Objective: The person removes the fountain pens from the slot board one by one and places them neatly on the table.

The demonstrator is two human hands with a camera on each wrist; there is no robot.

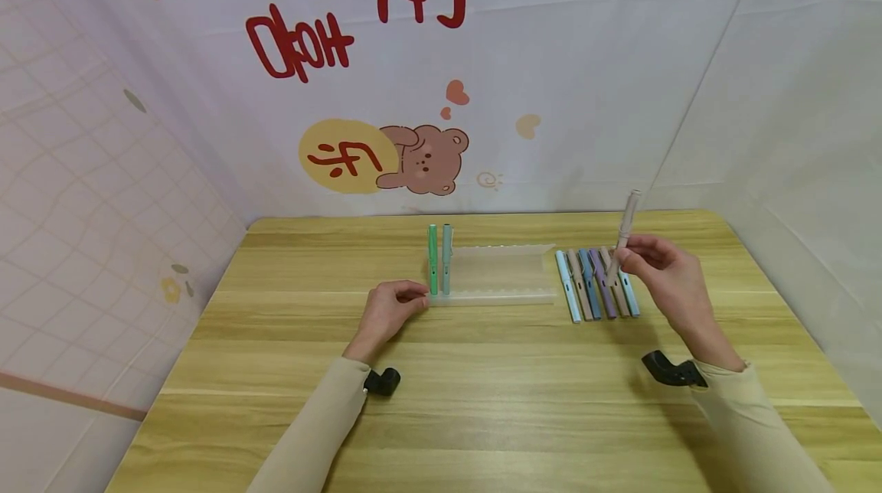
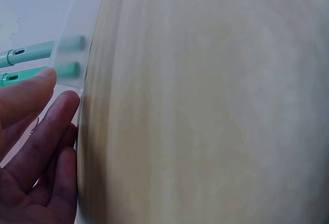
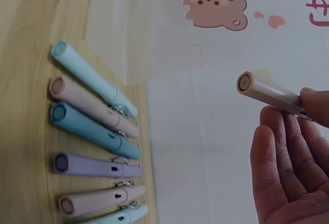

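My right hand (image 1: 667,279) pinches a pale pinkish-beige pen (image 1: 628,217) between thumb and fingers, raised and tilted above a row of capped pens. In the right wrist view the round end of that pen (image 3: 262,89) points away from the fingers. At the left end of a clear plastic pen tray (image 1: 499,271), my left hand (image 1: 393,313) grips the corner with thumb and index finger. A bright green pen (image 1: 432,259) and a grey-green pen (image 1: 446,267) lie side by side in the tray's left end, close to those fingers.
Right of the tray lie several pens side by side, including a light blue pen (image 1: 568,290), a blue pen (image 1: 589,286) and a purple pen (image 1: 603,286). Behind the wooden table (image 1: 482,401) hangs a white printed cloth (image 1: 592,57). Each wrist carries a black camera mount.
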